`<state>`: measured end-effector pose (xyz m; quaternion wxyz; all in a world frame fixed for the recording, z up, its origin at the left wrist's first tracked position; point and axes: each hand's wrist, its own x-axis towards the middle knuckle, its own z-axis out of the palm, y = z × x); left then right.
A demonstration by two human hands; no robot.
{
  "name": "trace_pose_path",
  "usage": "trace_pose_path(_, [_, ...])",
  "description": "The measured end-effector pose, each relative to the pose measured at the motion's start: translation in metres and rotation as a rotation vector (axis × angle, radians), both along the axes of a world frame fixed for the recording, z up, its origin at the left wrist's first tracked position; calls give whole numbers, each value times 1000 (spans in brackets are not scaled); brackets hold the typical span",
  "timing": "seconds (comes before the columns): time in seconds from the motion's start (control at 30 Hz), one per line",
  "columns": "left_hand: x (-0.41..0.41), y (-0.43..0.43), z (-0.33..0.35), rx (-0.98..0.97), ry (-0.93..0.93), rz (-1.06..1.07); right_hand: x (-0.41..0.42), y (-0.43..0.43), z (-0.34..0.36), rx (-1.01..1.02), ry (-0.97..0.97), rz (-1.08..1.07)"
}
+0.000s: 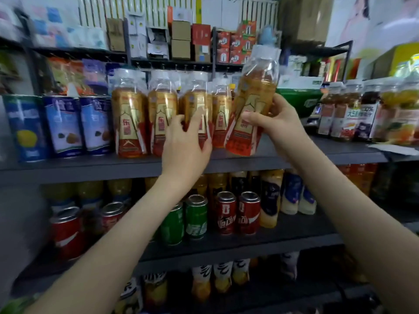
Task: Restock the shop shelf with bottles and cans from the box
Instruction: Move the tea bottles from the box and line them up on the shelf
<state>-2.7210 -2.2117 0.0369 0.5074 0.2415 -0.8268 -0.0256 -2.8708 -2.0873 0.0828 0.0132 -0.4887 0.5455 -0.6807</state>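
Bottle (254,94), gold and red, held tilted at the right end of the matching row (129,118) on the upper shelf (68,171); the right hand (278,123) grips its lower body and the left hand (186,141) curls round a standing bottle (195,103) in that row. Risk: the tilted base may clip its neighbour and topple the close-packed row, because the gap is narrow

On the upper dark shelf board (68,168), left to right: blue cans (61,125), a row of upright gold-and-red bottles (129,123), one tilted bottle (251,105) at its right end, then juice bottles (340,114). On the board below (260,243): red cans (226,214) and green cans (196,216) in front, pale bottles (292,196) behind. Lower still, blurred bottles (223,277).
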Motion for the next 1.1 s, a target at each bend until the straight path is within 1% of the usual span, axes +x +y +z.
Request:
trace_pose_path(0.17, [-35, -17, 4, 67, -78, 115, -28, -43, -1, 80, -14, 0])
trace_pose_path(0.3, [-43, -21, 4, 65, -105, 138, -40, -69, -9, 145, -30, 85])
trace_pose_path(0.57, [-46, -24, 4, 66, -65, 161, -54, -72, -8, 325, 148, 168])
trace_pose_path(0.77, [-51, -16, 5, 119, -61, 191, -55, -73, -10, 344, 192, 100])
trace_pose_path(0.87, [-52, -12, 5, 148, -64, 198, -52, -70, -13, 371, 252, 65])
trace_pose_path(1.0, [-55, 3, 2, 234, -60, 210, -47, -67, -11, 333, 255, -32])
trace_pose_path(1.1, [-53, 25, -12, 221, -36, 223, -39, -62, -16, 347, 328, -107])
